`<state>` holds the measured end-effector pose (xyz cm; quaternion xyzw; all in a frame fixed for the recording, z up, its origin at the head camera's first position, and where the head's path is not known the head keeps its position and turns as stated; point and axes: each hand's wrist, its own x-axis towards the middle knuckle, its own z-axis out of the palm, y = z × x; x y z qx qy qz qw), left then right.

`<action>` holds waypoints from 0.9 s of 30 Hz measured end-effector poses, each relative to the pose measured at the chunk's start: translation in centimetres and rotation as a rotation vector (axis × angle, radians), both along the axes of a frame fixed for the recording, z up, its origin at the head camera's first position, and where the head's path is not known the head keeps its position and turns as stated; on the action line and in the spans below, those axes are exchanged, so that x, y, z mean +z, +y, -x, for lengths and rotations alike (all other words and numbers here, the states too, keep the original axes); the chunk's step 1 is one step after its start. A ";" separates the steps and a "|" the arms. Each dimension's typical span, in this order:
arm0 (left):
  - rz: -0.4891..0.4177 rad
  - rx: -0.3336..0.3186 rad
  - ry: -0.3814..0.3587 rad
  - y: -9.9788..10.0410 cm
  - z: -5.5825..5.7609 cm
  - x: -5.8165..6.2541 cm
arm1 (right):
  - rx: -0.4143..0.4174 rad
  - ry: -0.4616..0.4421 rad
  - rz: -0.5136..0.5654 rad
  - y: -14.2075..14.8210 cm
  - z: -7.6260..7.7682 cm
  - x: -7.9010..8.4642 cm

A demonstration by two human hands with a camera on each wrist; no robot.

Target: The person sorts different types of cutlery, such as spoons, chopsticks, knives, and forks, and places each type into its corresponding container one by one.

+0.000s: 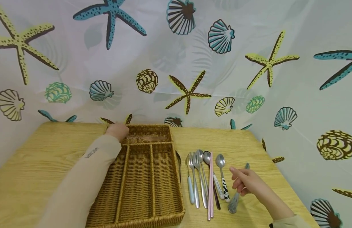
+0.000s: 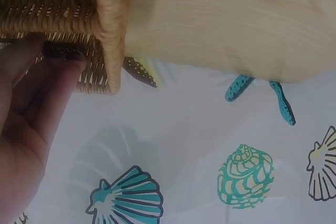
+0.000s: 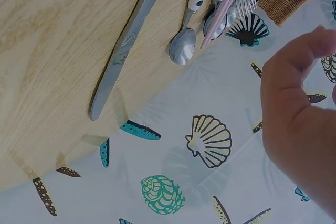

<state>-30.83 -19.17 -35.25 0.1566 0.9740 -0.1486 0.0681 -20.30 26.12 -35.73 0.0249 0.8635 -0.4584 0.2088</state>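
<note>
My left hand (image 1: 118,130) reaches into the long back compartment of a wicker cutlery tray (image 1: 153,219). Its fingers and thumb pinch the dark handle end (image 2: 62,52) of a table knife (image 1: 153,138), whose blade points right inside that compartment. At the right, my right hand (image 1: 251,183) hovers with loosely bent fingers over another table knife (image 1: 234,204). That knife has a patterned handle, and its silver blade (image 3: 118,56) lies flat on the wood. The right wrist view shows the hand apart from it, holding nothing.
Between the tray and the right hand lie several forks (image 1: 196,180), a pair of pink chopsticks (image 1: 211,193) and several spoons, one with a black-and-white handle (image 1: 225,190). A dark utensil (image 1: 178,160) lies along the tray's right side. A shell-patterned cloth (image 1: 153,57) hangs behind the table.
</note>
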 end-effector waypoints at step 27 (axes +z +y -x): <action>-0.047 0.140 -0.218 -0.2 1.9 -1.9 | -0.092 -0.028 -0.021 1.8 0.4 -1.0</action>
